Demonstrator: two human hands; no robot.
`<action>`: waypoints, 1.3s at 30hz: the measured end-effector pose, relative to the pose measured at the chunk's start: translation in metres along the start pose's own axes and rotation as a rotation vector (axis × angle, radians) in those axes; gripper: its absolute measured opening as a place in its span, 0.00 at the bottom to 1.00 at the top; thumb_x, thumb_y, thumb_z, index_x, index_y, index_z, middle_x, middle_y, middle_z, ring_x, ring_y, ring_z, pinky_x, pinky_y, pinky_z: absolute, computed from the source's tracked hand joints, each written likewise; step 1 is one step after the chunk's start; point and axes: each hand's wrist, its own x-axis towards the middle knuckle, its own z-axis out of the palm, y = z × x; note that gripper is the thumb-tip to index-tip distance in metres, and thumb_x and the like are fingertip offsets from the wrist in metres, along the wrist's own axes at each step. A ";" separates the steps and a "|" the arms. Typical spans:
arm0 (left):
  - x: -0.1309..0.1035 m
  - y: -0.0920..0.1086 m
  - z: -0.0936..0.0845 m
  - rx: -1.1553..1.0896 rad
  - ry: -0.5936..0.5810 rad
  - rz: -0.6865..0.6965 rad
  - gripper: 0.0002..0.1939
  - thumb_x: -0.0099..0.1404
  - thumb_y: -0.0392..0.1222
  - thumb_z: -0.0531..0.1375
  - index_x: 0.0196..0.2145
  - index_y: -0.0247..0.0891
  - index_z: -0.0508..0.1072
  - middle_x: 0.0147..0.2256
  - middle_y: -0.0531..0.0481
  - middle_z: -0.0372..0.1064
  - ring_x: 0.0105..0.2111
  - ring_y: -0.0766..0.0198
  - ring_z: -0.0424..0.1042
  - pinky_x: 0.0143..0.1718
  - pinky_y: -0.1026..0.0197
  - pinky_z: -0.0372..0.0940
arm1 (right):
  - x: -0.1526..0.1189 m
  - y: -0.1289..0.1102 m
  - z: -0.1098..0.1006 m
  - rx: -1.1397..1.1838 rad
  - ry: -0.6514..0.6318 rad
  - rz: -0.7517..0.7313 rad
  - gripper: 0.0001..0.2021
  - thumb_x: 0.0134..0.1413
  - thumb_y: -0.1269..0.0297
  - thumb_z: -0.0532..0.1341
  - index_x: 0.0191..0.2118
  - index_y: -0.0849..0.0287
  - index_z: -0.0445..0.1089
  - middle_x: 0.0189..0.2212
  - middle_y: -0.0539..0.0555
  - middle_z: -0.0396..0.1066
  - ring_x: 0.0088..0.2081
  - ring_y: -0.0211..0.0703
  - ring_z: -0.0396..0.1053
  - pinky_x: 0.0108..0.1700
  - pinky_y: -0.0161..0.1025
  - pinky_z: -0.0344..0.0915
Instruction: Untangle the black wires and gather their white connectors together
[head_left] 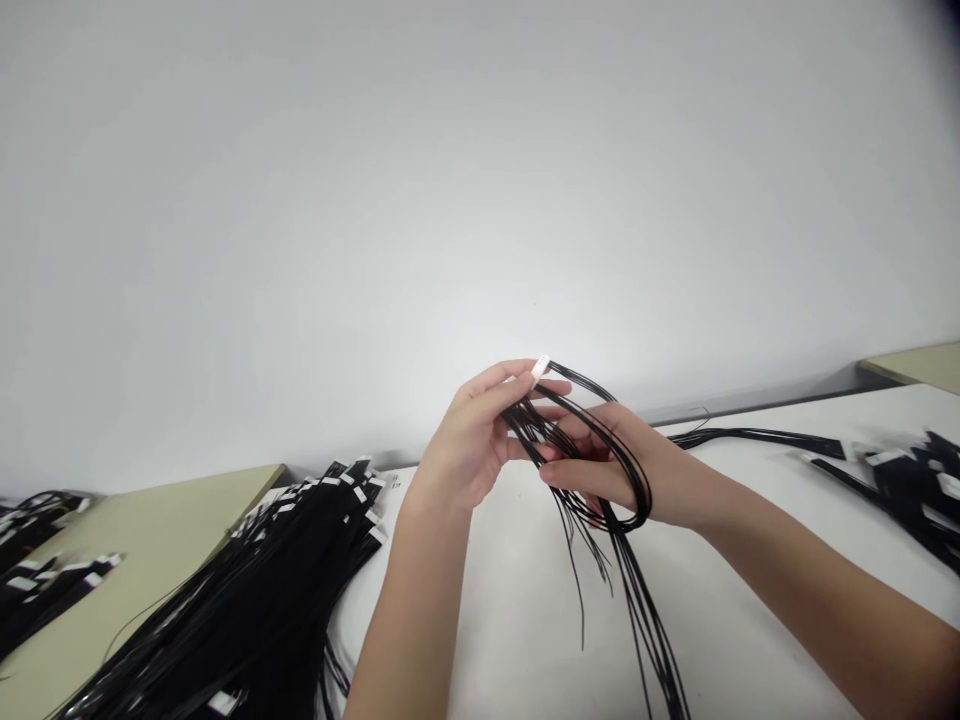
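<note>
Your left hand [480,430] pinches the white connector [540,370] above the white tabletop [510,640], and your right hand [611,460] grasps its looped black wires [649,600] (loose ends dangling below). A large wire pile [277,600] lies beside your left forearm.

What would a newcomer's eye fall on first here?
First, the two hands mid-view, left and right, holding looped black wires with a white connector at the left fingertips. Next, the large dark heap of wires with white ends at lower left, then the smaller dark pile at far right.
</note>
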 end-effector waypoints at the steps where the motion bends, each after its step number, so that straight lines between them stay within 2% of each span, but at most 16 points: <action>1: 0.000 0.001 -0.001 -0.018 -0.004 -0.010 0.15 0.61 0.47 0.61 0.42 0.35 0.71 0.46 0.41 0.70 0.36 0.58 0.74 0.23 0.64 0.69 | 0.000 0.000 0.000 0.005 -0.006 0.015 0.09 0.54 0.69 0.60 0.27 0.59 0.58 0.21 0.45 0.51 0.22 0.32 0.53 0.24 0.34 0.58; 6: 0.000 0.003 -0.001 -0.091 0.010 -0.046 0.13 0.61 0.42 0.62 0.42 0.35 0.68 0.39 0.45 0.71 0.33 0.60 0.74 0.23 0.62 0.70 | 0.001 0.007 -0.002 0.005 -0.012 0.015 0.11 0.54 0.65 0.61 0.26 0.59 0.59 0.20 0.45 0.52 0.21 0.32 0.56 0.23 0.33 0.63; 11: -0.002 0.004 -0.002 -0.063 -0.004 -0.019 0.12 0.62 0.41 0.61 0.43 0.35 0.69 0.41 0.45 0.71 0.30 0.62 0.74 0.24 0.63 0.71 | 0.002 0.014 -0.005 0.049 -0.038 0.018 0.14 0.53 0.59 0.63 0.26 0.59 0.59 0.19 0.44 0.51 0.20 0.31 0.55 0.22 0.33 0.66; 19: -0.007 0.005 -0.006 -0.054 -0.041 0.018 0.12 0.63 0.41 0.61 0.44 0.36 0.68 0.42 0.43 0.72 0.34 0.60 0.75 0.30 0.62 0.71 | 0.000 0.012 -0.008 0.072 -0.082 0.009 0.13 0.54 0.57 0.63 0.28 0.59 0.63 0.21 0.44 0.50 0.21 0.31 0.55 0.23 0.32 0.66; 23: -0.011 0.008 -0.007 0.015 -0.064 0.061 0.12 0.64 0.42 0.60 0.45 0.38 0.68 0.42 0.44 0.72 0.37 0.59 0.75 0.36 0.58 0.71 | -0.002 0.009 -0.015 0.040 -0.153 0.091 0.10 0.52 0.59 0.64 0.32 0.59 0.65 0.22 0.45 0.52 0.23 0.33 0.56 0.23 0.32 0.64; 27: -0.015 0.011 -0.006 0.161 -0.053 0.082 0.12 0.65 0.44 0.60 0.45 0.40 0.67 0.41 0.45 0.73 0.38 0.60 0.74 0.38 0.58 0.70 | -0.004 0.006 -0.020 -0.058 -0.233 0.162 0.12 0.51 0.59 0.64 0.26 0.60 0.63 0.22 0.47 0.54 0.24 0.34 0.58 0.24 0.32 0.64; 32: -0.016 0.011 -0.005 0.211 -0.030 0.090 0.12 0.65 0.45 0.59 0.46 0.42 0.67 0.42 0.45 0.73 0.38 0.59 0.74 0.39 0.57 0.69 | -0.006 0.005 -0.022 -0.089 -0.168 0.173 0.13 0.52 0.59 0.61 0.25 0.59 0.59 0.22 0.46 0.48 0.24 0.34 0.53 0.24 0.34 0.66; 37: -0.017 0.009 0.000 0.249 -0.020 0.110 0.10 0.66 0.47 0.58 0.43 0.41 0.67 0.44 0.46 0.73 0.40 0.60 0.73 0.41 0.57 0.69 | -0.009 0.008 -0.027 -0.251 -0.007 0.166 0.08 0.53 0.60 0.60 0.31 0.58 0.62 0.24 0.47 0.51 0.25 0.34 0.54 0.25 0.34 0.66; 39: -0.017 0.008 0.001 0.262 -0.014 0.121 0.10 0.66 0.47 0.57 0.42 0.40 0.68 0.45 0.45 0.72 0.41 0.60 0.73 0.42 0.57 0.68 | -0.010 0.008 -0.028 -0.268 0.006 0.166 0.08 0.54 0.60 0.60 0.32 0.58 0.63 0.23 0.47 0.50 0.24 0.34 0.53 0.24 0.35 0.67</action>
